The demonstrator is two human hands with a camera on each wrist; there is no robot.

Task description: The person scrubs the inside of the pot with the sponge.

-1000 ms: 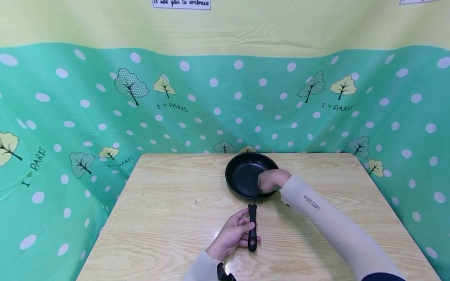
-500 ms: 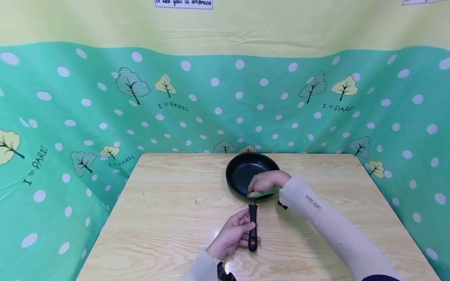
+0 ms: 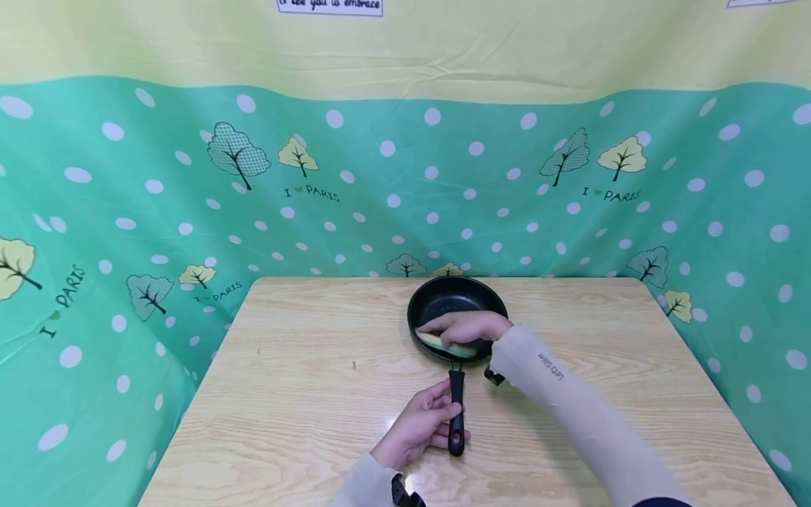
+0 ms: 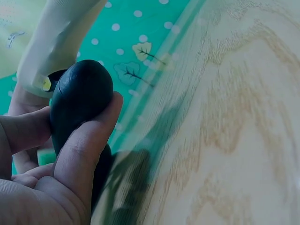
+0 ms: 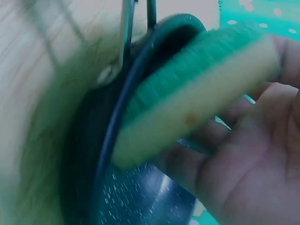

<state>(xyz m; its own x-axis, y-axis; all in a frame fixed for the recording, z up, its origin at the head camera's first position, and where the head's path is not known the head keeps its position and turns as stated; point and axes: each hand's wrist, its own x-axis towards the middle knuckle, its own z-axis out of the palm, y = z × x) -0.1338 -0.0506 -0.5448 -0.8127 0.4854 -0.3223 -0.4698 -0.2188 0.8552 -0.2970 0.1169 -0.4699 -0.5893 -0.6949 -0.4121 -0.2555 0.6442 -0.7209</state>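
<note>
A black frying pan (image 3: 451,301) stands near the table's far edge, its black handle (image 3: 456,422) pointing toward me. My left hand (image 3: 419,424) grips that handle, thumb on top; the left wrist view shows the thumb and fingers around the handle's rounded end (image 4: 84,89). Inside the pan, my right hand (image 3: 467,327) holds a scrub sponge (image 3: 437,342) along the near part of the pan. In the right wrist view the scrub sponge (image 5: 192,108) has a green scouring layer and a yellow foam layer, and it lies close to the pan's rim, with fingers on its foam side.
The light wood table (image 3: 304,394) extends on both sides of the pan. Its far edge meets a green dotted cloth (image 3: 355,176) that hangs behind and at both sides. My right sleeve (image 3: 583,408) crosses above the table's right half.
My right hand has moved from the pan's right side leftward across its near part, and more of the sponge shows. The left hand keeps its grip, nearly unmoved.
</note>
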